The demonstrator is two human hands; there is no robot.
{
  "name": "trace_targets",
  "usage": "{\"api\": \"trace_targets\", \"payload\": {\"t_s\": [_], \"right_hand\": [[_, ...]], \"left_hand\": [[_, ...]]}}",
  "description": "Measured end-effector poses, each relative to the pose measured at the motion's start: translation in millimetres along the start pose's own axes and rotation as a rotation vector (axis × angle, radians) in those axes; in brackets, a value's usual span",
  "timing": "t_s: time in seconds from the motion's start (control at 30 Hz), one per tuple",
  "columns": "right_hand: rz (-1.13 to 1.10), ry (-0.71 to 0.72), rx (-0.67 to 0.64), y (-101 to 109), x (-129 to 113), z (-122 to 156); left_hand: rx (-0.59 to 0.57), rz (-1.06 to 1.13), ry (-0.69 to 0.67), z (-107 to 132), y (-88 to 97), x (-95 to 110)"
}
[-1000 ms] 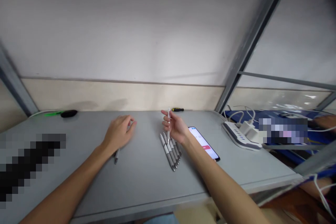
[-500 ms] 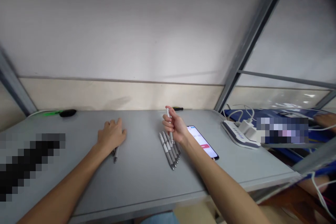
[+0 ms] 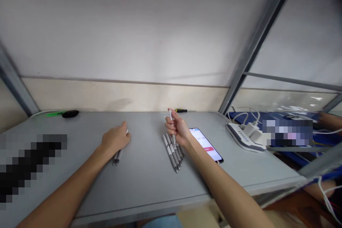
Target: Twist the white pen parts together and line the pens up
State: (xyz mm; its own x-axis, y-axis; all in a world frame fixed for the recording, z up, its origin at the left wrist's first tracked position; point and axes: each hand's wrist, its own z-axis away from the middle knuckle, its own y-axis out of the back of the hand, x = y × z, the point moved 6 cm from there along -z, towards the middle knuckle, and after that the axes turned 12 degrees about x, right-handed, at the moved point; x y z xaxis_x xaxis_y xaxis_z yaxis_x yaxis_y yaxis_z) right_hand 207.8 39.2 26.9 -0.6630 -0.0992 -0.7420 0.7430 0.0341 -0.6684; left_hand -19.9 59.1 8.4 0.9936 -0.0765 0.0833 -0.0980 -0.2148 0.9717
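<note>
My right hand [image 3: 176, 128] is closed around a white and grey click pen [image 3: 171, 115], held nearly upright above the desk. Below and beside it, several matching pens [image 3: 172, 155] lie side by side in a slanted row, partly hidden by the hand. On the left, my left hand [image 3: 116, 138] rests low at the desk with its fingers drawn in on a pen; the white end shows between thumb and index finger. The grey lower ends of two pens [image 3: 117, 159] stick out under its wrist side.
A lit phone [image 3: 205, 145] lies right of the pen row on the grey desk [image 3: 144, 181]. Further right are a power strip [image 3: 245, 137] with plugs and cables. Along the back lie a black and yellow tool [image 3: 181, 110] and a black object [image 3: 70, 114]. Metal posts flank the desk.
My left hand has drawn its spread fingers in and turned slightly, so a pen's white end and more of the two lower ends show. My right hand stays almost still with its pen.
</note>
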Motion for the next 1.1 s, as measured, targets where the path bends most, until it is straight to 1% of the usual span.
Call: {"api": "trace_targets", "payload": {"t_s": [0.13, 0.27, 0.37, 0.4, 0.47, 0.63, 0.7, 0.73, 0.8, 0.87, 1.0, 1.1], "right_hand": [[0.082, 0.004, -0.037, -4, 3, 2], [0.208, -0.024, -0.091, -12, 14, 7], [0.402, 0.003, -0.049, -13, 21, 10], [0.485, 0.032, -0.027, -13, 22, 11], [0.679, 0.134, 0.003, -13, 20, 11], [1.218, 0.493, 0.075, -9, 9, 9], [1.407, 0.58, 0.101, -7, 8, 8], [1.496, 0.597, 0.11, -5, 9, 8], [1.641, 0.583, 0.115, -1, 12, 7], [1.724, 0.538, 0.1, 1, 16, 6], [1.755, 0.478, 0.079, 3, 17, 6], [1.757, 0.468, 0.077, 3, 15, 5]], "left_hand": [[0.002, -0.014, -0.008, 0, -0.2, 1], [0.023, -0.009, -0.016, 1, 0.3, 1], [0.025, -0.006, -0.022, 1, 0.3, 1], [0.025, -0.007, -0.024, 1, 0.3, 1], [0.026, -0.009, -0.031, 1, 0.2, 2], [0.054, -0.016, -0.047, 1, 0.6, 2], [0.059, -0.013, -0.046, 1, 0.2, 2], [0.06, -0.01, -0.045, 1, 0.0, 2], [0.068, -0.012, -0.046, 1, 0.1, 2], [0.083, -0.018, -0.053, 2, 0.8, 3], [0.106, -0.014, -0.065, 3, 3.1, 4], [0.129, -0.02, -0.058, 2, 5.5, 5]]}}
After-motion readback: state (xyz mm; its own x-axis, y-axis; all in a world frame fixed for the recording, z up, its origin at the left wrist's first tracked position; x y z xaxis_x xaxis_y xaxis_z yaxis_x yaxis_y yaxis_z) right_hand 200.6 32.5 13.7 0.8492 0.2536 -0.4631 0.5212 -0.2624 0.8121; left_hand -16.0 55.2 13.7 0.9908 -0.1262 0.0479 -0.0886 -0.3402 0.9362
